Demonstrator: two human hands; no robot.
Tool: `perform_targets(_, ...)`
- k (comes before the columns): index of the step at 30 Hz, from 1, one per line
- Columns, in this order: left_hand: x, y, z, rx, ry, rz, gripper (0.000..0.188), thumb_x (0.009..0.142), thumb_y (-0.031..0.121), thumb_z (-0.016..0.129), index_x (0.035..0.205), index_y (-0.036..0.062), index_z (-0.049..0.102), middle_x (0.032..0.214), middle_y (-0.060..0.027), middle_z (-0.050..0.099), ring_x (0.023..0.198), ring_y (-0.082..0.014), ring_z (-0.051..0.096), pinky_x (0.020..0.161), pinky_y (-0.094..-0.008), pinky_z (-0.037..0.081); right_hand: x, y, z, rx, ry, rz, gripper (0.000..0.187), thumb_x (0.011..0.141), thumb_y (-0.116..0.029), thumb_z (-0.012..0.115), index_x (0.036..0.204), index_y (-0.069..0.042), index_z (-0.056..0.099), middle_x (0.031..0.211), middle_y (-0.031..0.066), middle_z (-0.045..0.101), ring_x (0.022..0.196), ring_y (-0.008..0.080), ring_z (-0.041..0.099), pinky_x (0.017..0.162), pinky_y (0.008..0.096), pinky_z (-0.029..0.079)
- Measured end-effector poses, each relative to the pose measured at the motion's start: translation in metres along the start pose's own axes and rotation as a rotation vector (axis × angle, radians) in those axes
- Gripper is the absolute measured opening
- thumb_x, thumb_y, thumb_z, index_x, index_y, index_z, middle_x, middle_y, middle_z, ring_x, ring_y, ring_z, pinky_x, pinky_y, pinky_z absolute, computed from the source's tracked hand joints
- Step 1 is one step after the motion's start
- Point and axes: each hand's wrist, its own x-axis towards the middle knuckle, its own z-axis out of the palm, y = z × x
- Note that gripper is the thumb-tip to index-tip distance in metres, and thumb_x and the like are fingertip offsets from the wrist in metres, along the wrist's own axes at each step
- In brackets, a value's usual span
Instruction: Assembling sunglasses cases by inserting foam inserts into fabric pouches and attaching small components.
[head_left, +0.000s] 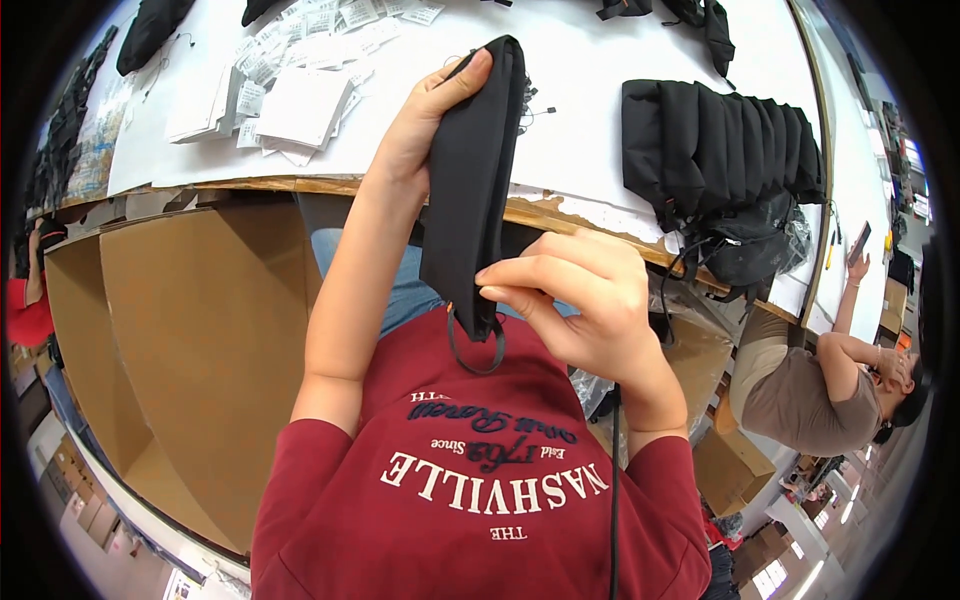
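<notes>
Fingers of left hand (pixel 420 130) and right hand (pixel 580 300) pinched one black pouch (pixel 472 180) mid-handling; finished row of pouches (pixel 720 145) sat near the surface's right edge.

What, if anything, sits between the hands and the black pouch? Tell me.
Nothing visible does. The left hand already grips the black pouch at its top end, and the right hand pinches its lower end with the fingers, above the small loop hanging below.
</notes>
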Motion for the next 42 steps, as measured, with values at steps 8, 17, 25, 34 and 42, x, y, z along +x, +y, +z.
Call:
perform_targets(8,0.006,0.0,-0.006,-0.129,-0.016,-0.02,0.036,0.093,0.037,0.06,0.09,0.0008,0.061,0.064,-0.0017,0.056,0.052,-0.006,0.051,0.046,-0.0166,0.044,-0.003,-0.003,-0.004,0.097,-0.075,0.045,0.016,0.067,-0.006,0.077,0.081,-0.008,0.072,0.067,0.0025,0.061,0.056,0.0159,0.056,0.052,0.0272,0.04)
perform_targets(17,0.0,-0.005,-0.031,-0.222,0.167,-0.001,0.032,0.096,0.027,0.055,0.112,0.0004,0.06,0.105,-0.0107,0.066,0.093,-0.0184,0.065,0.081,-0.0319,0.055,0.007,-0.004,-0.025,-0.667,-0.082,-0.094,0.061,0.079,-0.07,0.044,0.119,-0.029,0.065,0.129,0.0041,0.052,0.118,0.0253,0.046,0.108,0.0446,0.025)
perform_targets(25,-0.058,-0.007,-0.015,-0.293,0.177,-0.321,0.044,0.102,0.034,0.04,0.128,-0.0001,0.048,0.124,-0.0136,0.057,0.113,-0.0232,0.057,0.097,-0.0374,0.047,0.013,0.02,-0.034,-0.699,0.031,-0.282,0.05,0.06,-0.014,0.072,0.106,-0.032,0.07,0.109,0.0024,0.061,0.099,0.021,0.059,0.091,0.0399,0.044)
perform_targets(34,-0.083,-0.01,-0.036,0.831,-0.114,0.552,0.085,0.083,0.061,0.059,0.14,0.0047,0.035,0.135,-0.0169,0.047,0.13,-0.0294,0.041,0.111,-0.0433,0.024,0.012,0.04,-0.041,-0.055,0.147,0.153,0.044,0.064,-0.003,0.074,0.107,-0.007,0.067,0.092,0.0098,0.065,0.082,0.0245,0.064,0.075,0.0316,0.051)
perform_targets(42,-0.093,-0.015,-0.039,0.922,-0.039,0.725,0.05,0.073,-0.002,0.074,0.119,0.0045,0.057,0.113,-0.0103,0.063,0.105,-0.0273,0.057,0.094,-0.0334,0.042,0.011,0.043,-0.043,0.439,0.142,0.472,0.033,0.074,-0.004,0.073,0.106,-0.005,0.069,0.103,0.008,0.066,0.096,0.0184,0.063,0.083,0.0296,0.049)
